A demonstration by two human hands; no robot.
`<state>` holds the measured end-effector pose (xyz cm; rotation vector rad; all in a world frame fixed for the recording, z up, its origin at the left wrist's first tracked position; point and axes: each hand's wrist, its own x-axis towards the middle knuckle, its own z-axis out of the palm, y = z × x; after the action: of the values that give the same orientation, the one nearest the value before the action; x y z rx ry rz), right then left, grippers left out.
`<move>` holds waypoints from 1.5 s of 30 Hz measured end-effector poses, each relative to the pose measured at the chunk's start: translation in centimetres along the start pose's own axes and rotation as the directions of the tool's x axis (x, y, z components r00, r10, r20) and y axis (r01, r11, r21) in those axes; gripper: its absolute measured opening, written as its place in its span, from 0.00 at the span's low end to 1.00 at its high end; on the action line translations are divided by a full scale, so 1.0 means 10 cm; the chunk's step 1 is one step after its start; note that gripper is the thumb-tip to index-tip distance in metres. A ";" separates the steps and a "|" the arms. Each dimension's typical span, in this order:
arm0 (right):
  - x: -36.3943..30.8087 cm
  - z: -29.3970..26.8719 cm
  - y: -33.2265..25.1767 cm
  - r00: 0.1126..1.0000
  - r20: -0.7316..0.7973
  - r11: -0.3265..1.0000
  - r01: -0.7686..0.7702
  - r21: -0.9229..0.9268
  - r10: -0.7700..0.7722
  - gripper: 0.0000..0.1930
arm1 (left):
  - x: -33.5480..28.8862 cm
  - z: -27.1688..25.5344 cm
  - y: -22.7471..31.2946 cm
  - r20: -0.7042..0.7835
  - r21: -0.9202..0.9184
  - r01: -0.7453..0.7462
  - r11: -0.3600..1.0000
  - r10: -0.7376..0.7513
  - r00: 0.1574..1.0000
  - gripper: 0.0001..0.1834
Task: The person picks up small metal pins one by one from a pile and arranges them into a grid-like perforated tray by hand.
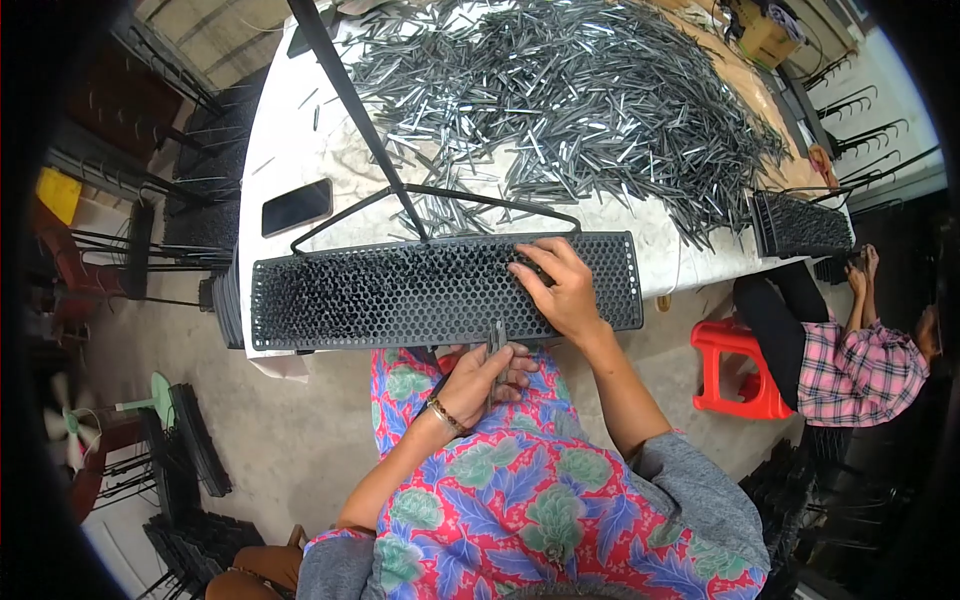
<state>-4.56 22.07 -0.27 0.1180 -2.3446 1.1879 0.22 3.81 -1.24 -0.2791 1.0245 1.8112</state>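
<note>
A long black plate full of round holes (pixel 430 300) lies across the front edge of the table, with a black rod frame (pixel 400 188) rising behind it. Bristly dark pieces fill many holes on its left part; holes toward the right look more open. My left hand (pixel 475 385) is closed around a small bundle of dark thin strips (pixel 497 340), just below the plate's near edge. Over the plate's right half, my right hand (pixel 565 290) has thumb and forefinger drawn together close to the holes. Whatever is between those fingertips is too small to make out.
A large heap of loose dark strips (pixel 560 100) covers the table (pixel 280 150). A phone (pixel 297 207) lies at its left. Beyond a red stool (pixel 735 370) on the right, another person (pixel 860 370) works near a similar black plate (pixel 805 225). Rods and black plates stand along the left.
</note>
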 end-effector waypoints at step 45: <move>0.11 -0.21 0.30 0.995 0.097 0.989 -0.004 0.144 -0.010 0.07 | 0.07 0.02 -0.01 0.009 -0.017 0.008 1.000 -0.008 1.000 0.14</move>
<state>-5.60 25.71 -0.92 0.2337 -2.3378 1.3790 -0.01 4.45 -1.58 -0.2846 1.0003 1.8134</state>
